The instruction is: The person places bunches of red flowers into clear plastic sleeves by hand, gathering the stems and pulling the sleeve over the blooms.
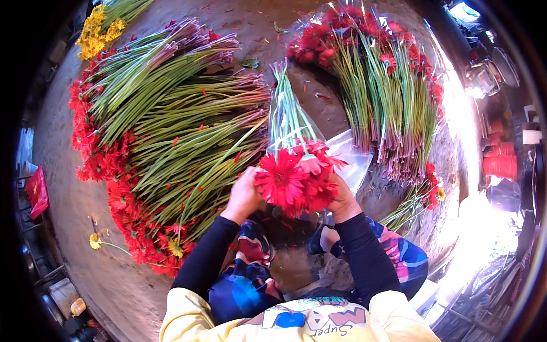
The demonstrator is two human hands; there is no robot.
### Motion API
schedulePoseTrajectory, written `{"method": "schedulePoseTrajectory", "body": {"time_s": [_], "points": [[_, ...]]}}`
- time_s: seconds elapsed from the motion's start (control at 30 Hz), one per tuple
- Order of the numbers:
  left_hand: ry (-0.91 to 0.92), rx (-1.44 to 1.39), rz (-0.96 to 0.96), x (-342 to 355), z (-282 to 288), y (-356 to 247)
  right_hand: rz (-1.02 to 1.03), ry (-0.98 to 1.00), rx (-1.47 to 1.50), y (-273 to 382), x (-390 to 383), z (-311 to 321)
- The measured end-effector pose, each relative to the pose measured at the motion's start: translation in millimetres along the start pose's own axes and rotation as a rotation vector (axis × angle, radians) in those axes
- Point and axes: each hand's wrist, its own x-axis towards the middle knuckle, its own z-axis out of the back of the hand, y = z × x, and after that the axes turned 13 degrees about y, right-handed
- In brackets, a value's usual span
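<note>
A bunch of red gerbera daisies [285, 179] is in front of me, heads toward me and green stems pointing away. A clear plastic sleeve [307, 126] surrounds the stems. My left hand [244, 196] is closed at the left side of the flower heads, its fingertips partly behind the petals. My right hand [342, 198] grips the opposite side, with most of its fingers hidden by the flowers and plastic. Just beyond my right hand, more clear plastic sleeves [354, 165] lie on the floor, partly under the bunch.
To the left spreads a large pile of red gerberas [188, 134], stems toward the middle. Sleeved red gerbera bunches [387, 97] lie at the far right. Yellow flowers [97, 31] sit at the far left. Red pots [500, 162] stand by the right edge.
</note>
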Motion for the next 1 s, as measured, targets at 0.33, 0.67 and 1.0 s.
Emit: {"method": "schedulePoseTrajectory", "body": {"time_s": [0.33, 0.67, 1.0], "points": [[-0.227, 0.575, -0.402, 16, 31, -91, 0.207, -0.238, -0.171, -45, 14, -15], [-0.176, 0.308, -0.111, -31, 16, -16, 0.250, -0.181, -0.095, -46, 35, -27], [-0.250, -0.792, 0.110, -30, 43, -57, 0.367, -0.265, -0.306, -36, 45, -39]]}}
